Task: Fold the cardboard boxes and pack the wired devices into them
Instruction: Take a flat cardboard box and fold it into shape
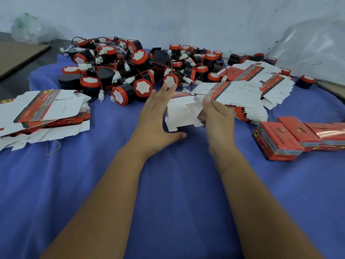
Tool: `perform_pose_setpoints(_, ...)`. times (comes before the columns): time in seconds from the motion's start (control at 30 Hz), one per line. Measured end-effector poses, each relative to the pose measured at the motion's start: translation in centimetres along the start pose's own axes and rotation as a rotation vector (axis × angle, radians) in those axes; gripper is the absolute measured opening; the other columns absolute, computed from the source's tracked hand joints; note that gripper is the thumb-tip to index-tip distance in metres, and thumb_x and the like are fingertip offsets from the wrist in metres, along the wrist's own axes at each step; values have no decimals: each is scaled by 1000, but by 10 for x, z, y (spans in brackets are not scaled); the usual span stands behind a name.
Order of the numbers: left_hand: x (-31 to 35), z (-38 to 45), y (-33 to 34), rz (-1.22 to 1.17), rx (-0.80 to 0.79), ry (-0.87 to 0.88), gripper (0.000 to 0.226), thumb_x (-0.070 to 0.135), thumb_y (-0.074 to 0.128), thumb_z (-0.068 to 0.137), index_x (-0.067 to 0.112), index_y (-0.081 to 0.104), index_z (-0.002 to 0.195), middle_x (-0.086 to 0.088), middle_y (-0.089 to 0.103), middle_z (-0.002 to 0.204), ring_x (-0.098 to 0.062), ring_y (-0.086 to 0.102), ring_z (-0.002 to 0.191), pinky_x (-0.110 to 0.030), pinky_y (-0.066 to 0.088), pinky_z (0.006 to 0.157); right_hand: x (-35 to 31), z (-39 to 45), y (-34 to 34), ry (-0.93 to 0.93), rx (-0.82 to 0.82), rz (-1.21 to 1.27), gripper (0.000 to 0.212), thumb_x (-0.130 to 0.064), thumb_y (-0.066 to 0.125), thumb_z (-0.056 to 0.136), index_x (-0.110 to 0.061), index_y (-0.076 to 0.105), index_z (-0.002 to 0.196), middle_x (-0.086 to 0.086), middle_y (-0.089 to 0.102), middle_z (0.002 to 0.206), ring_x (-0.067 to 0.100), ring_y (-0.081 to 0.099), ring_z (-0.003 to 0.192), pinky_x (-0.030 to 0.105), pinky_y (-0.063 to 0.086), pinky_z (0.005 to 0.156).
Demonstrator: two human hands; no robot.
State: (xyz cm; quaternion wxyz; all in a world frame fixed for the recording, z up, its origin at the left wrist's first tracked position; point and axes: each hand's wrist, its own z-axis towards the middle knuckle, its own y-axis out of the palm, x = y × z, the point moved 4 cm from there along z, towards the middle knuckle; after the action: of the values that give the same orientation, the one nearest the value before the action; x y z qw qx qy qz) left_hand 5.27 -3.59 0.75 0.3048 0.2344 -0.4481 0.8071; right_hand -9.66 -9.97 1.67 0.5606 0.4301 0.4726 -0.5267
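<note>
White box blank (182,114) between hands: left grip (158,116) flat, released; right grip (214,116) pinching flap.

A part-folded white box blank (182,113) stands between the hands, flaps splayed. Flat red-and-white blanks lie in a left stack (43,116) and a right stack (248,92). Black-and-red wired devices (130,70) form a tangled heap behind. Closed red boxes (291,139) lie at right.

On the table (168,193), wired devices (130,71) are heaped at the back, flat boxes (43,113) stacked left and right, folded boxes (291,139) far right.
</note>
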Motion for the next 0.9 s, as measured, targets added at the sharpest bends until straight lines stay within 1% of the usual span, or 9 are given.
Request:
perform_pose_setpoints(0.1,2,1,-3,-26,98,88,81,29,77,84,34,28,147,11,31,155,-19,24,149,-38,19,122,-4,1,-1,80,0,175,21,-22,53,100,-23,71,88,-2,71,81,17,69,73,24,57,59)
perform_pose_setpoints(0.23,9,0,-14,-217,259,63,53,31,67,91,41,39,135,25,47,132,2,44,128,-20,33,110,-11,-3,4,-47,-59,108,25,-24,55,99,-17,66,79,-3,62,75,13,57,74,26,50,67)
perform_pose_setpoints(0.3,12,0,-19,-251,321,44,43,28,60,97,34,44,136,29,50,126,3,49,122,-20,37,107,-17,-8,11,-171,-193,117,21,-27,56,98,-14,60,82,-9,60,79,7,55,82,23,46,78)
perform_pose_setpoints(0.37,11,0,-23,-294,365,-2,36,26,52,102,30,46,138,35,55,115,8,51,116,-14,38,101,-16,-13,19,-207,-334,125,11,-32,62,90,-24,61,98,-17,65,97,2,60,98,24,47,92)
perform_pose_setpoints(0.4,11,0,-24,-313,375,-20,34,26,48,104,29,47,138,35,57,109,11,52,111,-11,38,97,-15,-14,23,-205,-372,112,20,-33,65,87,-31,59,106,-19,64,108,3,59,108,26,47,97)
perform_pose_setpoints(0.57,13,-2,-24,-466,358,-109,36,32,32,109,32,50,140,35,54,122,16,48,118,-6,39,95,-8,-14,28,-199,-369,29,37,-30,72,88,-43,54,117,-20,60,122,-11,57,104,10,47,81)
perform_pose_setpoints(0.7,15,2,-20,-700,255,-133,48,43,20,106,31,59,131,20,69,111,-1,63,111,-16,49,90,-4,-11,30,-175,-336,48,39,-35,73,85,-30,59,121,-5,62,126,5,59,113,26,51,92)
perform_pose_setpoints(0.8,17,4,-16,-804,198,-130,59,52,13,101,34,64,126,0,62,134,-14,56,127,-33,43,109,-2,-7,27,-115,-302,109,28,-35,70,88,-27,64,114,-8,71,111,5,65,104,22,54,84)
perform_pose_setpoints(0.9,20,3,-6,-762,138,-118,44,42,19,106,37,51,136,4,48,149,-10,43,139,-39,31,119,-1,-4,25,-52,-253,188,12,-33,69,89,-29,67,100,-14,74,95,2,68,92,20,55,74)
